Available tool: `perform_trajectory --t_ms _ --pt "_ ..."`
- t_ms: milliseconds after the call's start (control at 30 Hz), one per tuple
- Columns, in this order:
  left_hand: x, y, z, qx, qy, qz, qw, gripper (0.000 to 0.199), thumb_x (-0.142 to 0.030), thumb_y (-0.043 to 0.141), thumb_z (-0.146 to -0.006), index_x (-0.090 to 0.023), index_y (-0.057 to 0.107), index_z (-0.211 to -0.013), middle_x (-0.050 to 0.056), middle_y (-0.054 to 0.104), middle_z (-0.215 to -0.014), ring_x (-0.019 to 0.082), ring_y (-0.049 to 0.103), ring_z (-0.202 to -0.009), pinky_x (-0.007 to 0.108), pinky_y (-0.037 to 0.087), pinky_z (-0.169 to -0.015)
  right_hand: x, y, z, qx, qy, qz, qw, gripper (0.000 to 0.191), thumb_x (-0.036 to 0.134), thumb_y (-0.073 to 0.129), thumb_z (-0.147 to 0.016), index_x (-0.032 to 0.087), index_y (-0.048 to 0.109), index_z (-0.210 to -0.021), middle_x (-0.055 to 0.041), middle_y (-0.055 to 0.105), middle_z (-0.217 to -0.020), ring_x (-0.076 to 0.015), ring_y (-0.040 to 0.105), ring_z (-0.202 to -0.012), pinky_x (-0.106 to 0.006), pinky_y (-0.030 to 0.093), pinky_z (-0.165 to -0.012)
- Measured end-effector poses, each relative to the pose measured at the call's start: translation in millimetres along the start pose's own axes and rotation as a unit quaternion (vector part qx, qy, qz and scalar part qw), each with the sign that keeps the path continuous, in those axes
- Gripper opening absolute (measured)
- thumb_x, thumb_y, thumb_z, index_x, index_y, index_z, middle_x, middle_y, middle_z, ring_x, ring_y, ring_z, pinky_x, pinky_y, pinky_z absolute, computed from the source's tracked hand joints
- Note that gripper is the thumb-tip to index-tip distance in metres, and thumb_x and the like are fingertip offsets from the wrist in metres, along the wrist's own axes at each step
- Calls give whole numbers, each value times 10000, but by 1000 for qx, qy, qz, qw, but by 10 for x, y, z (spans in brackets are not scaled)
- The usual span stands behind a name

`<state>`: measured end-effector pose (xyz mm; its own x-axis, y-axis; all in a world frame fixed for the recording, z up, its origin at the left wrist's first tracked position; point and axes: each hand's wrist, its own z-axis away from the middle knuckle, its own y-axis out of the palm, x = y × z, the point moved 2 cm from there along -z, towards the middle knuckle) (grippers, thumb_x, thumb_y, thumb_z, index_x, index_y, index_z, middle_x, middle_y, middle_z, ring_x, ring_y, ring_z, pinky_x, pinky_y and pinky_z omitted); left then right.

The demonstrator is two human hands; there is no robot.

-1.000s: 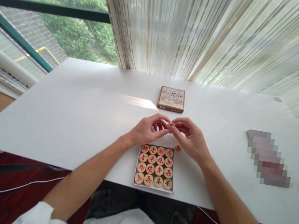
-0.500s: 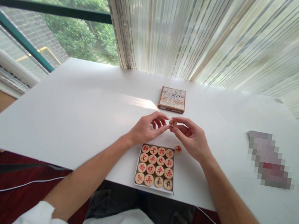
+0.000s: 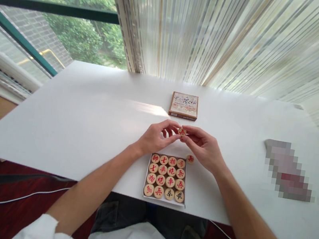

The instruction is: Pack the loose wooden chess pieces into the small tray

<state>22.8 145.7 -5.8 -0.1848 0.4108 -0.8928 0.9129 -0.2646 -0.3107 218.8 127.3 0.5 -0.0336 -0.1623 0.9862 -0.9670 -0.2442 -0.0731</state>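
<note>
Between my two hands, above the white table, is a round wooden chess piece [image 3: 182,131] with a red character, its face toward me. The fingertips of my left hand [image 3: 158,135] pinch its left side, and my right hand [image 3: 204,144] grips its right side. Part of another piece shows just under it, mostly hidden by the fingers. Nearer to me lies an open square tray [image 3: 147,174] filled with round pieces, most marked in red and two in black. A loose red-marked piece [image 3: 190,158] rests against the tray's upper right corner.
Behind my hands lies a closed Chinese chess box [image 3: 184,106] on the white table [image 3: 86,124]. A blurred grey and red item [image 3: 287,172] is on the right side. Striped curtains [image 3: 185,30] and a window stand beyond the table's far edge.
The held piece has moved slightly left and now sits between the fingertips of both hands. My right fingers have shifted left with it. The tray and the loose piece are unchanged.
</note>
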Motion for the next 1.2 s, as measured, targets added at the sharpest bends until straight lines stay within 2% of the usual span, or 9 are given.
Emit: perform_trajectory --t_ms 567,767,967,1200 --pt "-35 19 12 6 35 -19 999 274 -290 737 -926 -183 676 -1171 44 769 -981 130 716 -831 233 550 -689 3 2 -17 -17 -6 -19 1000 284 394 823 -862 234 703 -1065 -41 790 -986 -197 775 -909 -378 645 -914" --pt "-14 30 19 17 43 -28 999 324 -289 749 -917 -187 689 -1219 21 766 -908 106 677 -731 234 553 -675 10 -5 -13 -18 13 -19 1000 296 439 842 -835 223 696 -976 -40 798 -906 -204 780 -853 -367 655 -833" --pt "-4 36 19 15 55 -32 998 348 -278 766 -907 -176 706 -1234 39 779 -947 106 672 -739 233 557 -668 29 0 -3 -21 16 8 1000 312 487 786 -878 216 691 -1001 -50 798 -893 -200 771 -795 -375 646 -812" --pt "10 31 18 14 72 -41 996 343 -256 768 -905 -178 706 -1233 43 779 -962 113 699 -763 237 575 -678 22 19 11 -1 17 -4 1000 288 443 778 -897 232 636 -1032 -41 795 -924 -186 764 -823 -362 633 -836"
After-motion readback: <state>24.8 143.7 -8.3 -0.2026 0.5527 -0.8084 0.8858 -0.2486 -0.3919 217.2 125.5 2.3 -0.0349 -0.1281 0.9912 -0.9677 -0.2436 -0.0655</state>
